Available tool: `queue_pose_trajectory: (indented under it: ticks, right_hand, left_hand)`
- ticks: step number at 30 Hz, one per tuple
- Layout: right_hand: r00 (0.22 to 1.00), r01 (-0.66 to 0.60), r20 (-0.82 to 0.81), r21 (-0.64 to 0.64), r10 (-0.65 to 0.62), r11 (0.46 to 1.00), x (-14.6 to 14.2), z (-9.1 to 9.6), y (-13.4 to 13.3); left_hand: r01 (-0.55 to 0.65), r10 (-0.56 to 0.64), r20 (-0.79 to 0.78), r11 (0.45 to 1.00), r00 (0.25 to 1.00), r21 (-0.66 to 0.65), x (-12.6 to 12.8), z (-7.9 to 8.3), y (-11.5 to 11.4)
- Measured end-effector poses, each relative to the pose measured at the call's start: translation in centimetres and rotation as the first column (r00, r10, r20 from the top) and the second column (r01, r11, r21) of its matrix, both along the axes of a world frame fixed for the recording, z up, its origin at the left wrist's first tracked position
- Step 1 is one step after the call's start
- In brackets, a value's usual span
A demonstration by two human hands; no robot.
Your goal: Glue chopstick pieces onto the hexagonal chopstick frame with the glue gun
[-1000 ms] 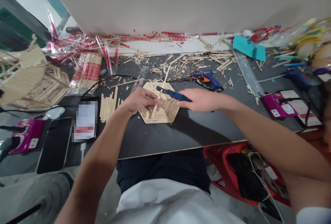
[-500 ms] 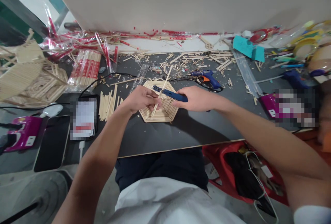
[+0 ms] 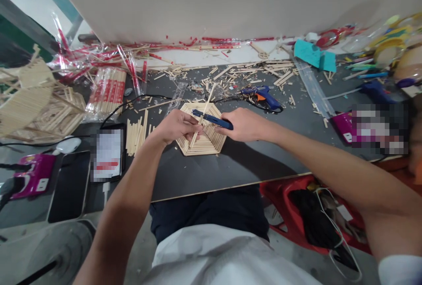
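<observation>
My left hand (image 3: 178,126) pinches a thin wooden stick (image 3: 210,97), which slants up and away between its fingers. In my right hand (image 3: 242,124) are dark blue pliers (image 3: 214,119); their dark head lies across the stick just above my left fingertips. Whether the jaws are closed on the stick is too small to tell. Beneath both hands, a hexagonal piece built of layered sticks (image 3: 206,149) rests on the dark tabletop (image 3: 198,177). My fingers hide part of its middle and left side.
Loose cut sticks (image 3: 136,138) lie left of the hexagon. A blue glue gun (image 3: 267,97) with a cable sits behind my right hand. Scraps (image 3: 240,72) litter the back. Phones (image 3: 70,186), wrapped stick bundles (image 3: 107,87) and a larger stick model (image 3: 33,96) stand left.
The pliers and my right hand have shifted slightly left along with the stick. The view has tilted a little; both grips look the same.
</observation>
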State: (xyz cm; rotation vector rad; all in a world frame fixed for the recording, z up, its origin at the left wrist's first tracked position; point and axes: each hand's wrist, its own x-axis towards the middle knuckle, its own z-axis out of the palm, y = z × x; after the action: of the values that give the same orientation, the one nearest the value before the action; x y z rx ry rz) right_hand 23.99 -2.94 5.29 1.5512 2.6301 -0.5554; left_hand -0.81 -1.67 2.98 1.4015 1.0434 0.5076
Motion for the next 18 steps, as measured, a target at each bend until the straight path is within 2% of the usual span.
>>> queue_pose_trajectory:
  ticks: [2, 6, 10, 14, 18]
  right_hand:
    - [0.999, 0.033, -0.003, 0.007, -0.033, 0.999, 0.0, 0.0, -0.2]
    - [0.978, 0.191, 0.065, 0.091, -0.197, 0.977, -0.2, -0.4, -1.4]
    - [0.978, 0.201, 0.014, 0.171, -0.206, 0.965, -0.3, -0.7, -2.7]
    - [0.971, 0.238, -0.041, 0.114, -0.235, 0.964, -0.4, -0.5, -2.6]
    - [0.967, 0.256, -0.025, 0.051, -0.255, 0.965, -0.3, -0.4, -2.0]
  left_hand:
    - [0.001, -0.001, -0.004, 1.0, 1.0, 0.007, 0.0, 0.0, 0.0]
    - [-0.039, 0.039, -0.023, 0.999, 0.999, -0.008, 0.3, 0.1, -0.1]
    - [-0.077, 0.076, -0.021, 0.995, 0.997, -0.069, 0.7, 0.5, -0.6]
    - [-0.109, 0.109, -0.005, 0.991, 0.994, -0.078, 1.1, 0.8, -0.9]
    - [-0.123, 0.125, 0.013, 0.99, 0.992, -0.074, 1.2, 0.6, -0.9]
